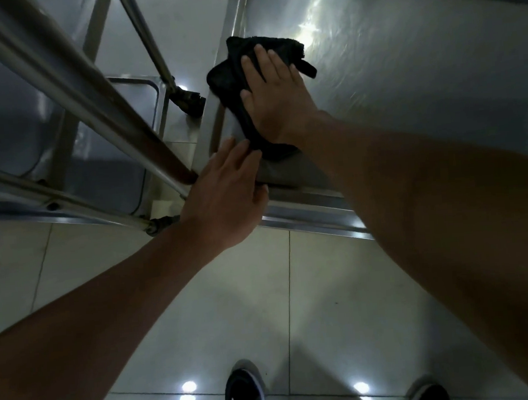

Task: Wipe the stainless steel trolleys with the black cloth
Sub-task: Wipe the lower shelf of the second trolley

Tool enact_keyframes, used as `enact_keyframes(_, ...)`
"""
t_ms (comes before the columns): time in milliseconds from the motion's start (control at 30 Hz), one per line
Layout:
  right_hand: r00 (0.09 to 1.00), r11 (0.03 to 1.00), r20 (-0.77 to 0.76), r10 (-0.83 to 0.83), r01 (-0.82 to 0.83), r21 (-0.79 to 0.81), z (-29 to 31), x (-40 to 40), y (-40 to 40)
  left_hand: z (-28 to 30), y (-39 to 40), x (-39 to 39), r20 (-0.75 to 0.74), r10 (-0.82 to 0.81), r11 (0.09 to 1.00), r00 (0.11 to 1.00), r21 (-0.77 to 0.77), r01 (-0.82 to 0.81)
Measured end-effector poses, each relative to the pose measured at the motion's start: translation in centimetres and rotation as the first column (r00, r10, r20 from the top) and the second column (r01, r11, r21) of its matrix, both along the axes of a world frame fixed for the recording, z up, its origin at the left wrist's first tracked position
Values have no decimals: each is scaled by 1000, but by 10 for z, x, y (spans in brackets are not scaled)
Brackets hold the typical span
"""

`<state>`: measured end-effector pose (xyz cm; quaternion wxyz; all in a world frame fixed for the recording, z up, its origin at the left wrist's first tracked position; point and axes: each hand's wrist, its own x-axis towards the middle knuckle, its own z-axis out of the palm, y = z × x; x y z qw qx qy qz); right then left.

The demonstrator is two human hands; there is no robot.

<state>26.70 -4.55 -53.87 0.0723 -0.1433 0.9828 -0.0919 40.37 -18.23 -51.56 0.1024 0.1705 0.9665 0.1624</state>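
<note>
A stainless steel trolley (403, 65) fills the upper right of the head view, its top shelf shiny and reflecting light. The black cloth (232, 77) lies bunched on the shelf's near left corner. My right hand (276, 99) presses flat on the cloth with straight, spread fingers. My left hand (224, 190) rests on the trolley's near left corner, fingers over the rim and thumb at the edge, its fingertips close to the cloth's near end. A second steel trolley (71, 97) stands to the left, with slanted rails and lower shelves visible.
A black caster wheel (188, 102) of the left trolley sits in the narrow gap between the two trolleys. Pale glossy floor tiles (295, 307) lie below, reflecting ceiling lights. My two shoes (245, 391) stand at the bottom edge.
</note>
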Motion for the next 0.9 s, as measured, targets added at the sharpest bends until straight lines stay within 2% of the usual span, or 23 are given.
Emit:
enact_keyframes(400,998,997,-20,-62,61,-36,-2,14,20,2,5,3,6,-19,999,1000,-32,19)
enact_keyframes(900,972,976,-88,-218,219,12,-6,66,189,-16,141,1,-17,-242,959,970,-155,236)
